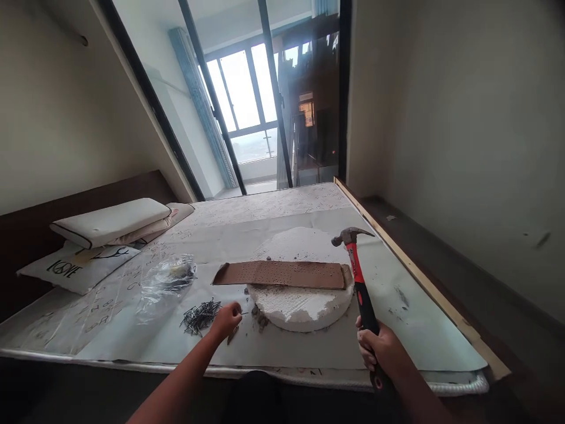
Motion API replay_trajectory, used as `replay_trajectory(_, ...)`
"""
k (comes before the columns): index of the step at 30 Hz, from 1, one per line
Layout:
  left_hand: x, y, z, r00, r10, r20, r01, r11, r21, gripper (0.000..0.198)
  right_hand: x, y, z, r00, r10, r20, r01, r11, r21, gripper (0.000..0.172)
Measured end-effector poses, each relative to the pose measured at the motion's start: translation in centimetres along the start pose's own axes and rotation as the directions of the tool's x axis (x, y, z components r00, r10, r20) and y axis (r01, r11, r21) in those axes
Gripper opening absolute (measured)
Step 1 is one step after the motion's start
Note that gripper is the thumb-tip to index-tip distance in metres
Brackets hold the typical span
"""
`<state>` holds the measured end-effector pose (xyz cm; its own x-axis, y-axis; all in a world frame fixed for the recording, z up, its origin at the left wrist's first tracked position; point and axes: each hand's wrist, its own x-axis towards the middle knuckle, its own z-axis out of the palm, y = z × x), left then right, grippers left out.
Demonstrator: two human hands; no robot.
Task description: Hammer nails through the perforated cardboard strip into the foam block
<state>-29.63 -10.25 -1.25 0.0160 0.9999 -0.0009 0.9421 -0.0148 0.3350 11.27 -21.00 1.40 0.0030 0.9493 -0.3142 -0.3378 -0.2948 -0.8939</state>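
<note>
My right hand (pixel 383 348) is wrapped round the black and red handle of a claw hammer (pixel 358 271), whose steel head points up above the right end of a brown perforated strip (pixel 282 274). The strip lies across a round white foam disc (pixel 304 306). My left hand (pixel 226 321) is closed in a pinch on a thin nail, just right of a pile of dark nails (pixel 199 315) on the sheet-covered surface.
A clear plastic bag (pixel 168 281) lies behind the nail pile. Pillows (pixel 110 222) are stacked at the left. A wooden edge (pixel 419 277) runs along the right side, with a wall beyond. Glass sliding doors stand at the back.
</note>
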Motion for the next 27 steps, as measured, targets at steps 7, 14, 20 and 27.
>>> replay_trajectory(7,-0.2,6.3,-2.5,0.964,-0.083,0.254,0.252,0.594,-0.764,0.030,0.2,-1.4,0.1,0.999,-0.027,-0.029,0.028,0.998,0.062,0.025)
replay_trajectory(14,0.6,14.6,-4.1,0.986,0.093,0.136,-0.012,0.863,-0.506,0.032,-0.4,-2.2,-0.5,0.999,-0.032,-0.030,0.034,0.996,0.078,0.026)
replay_trajectory(20,4.5,21.8,-3.1,0.887,0.461,0.007,-0.461,0.887,-0.019,0.020,-0.4,-2.9,-0.6,0.999,-0.015,-0.033,0.017,0.998,0.057,0.028)
replay_trajectory(27,9.0,26.5,0.7,0.835,0.523,0.170,-0.544,0.830,0.120,0.032,0.0,-2.5,-0.8,0.999,-0.039,-0.030,0.040,0.998,0.047,0.026)
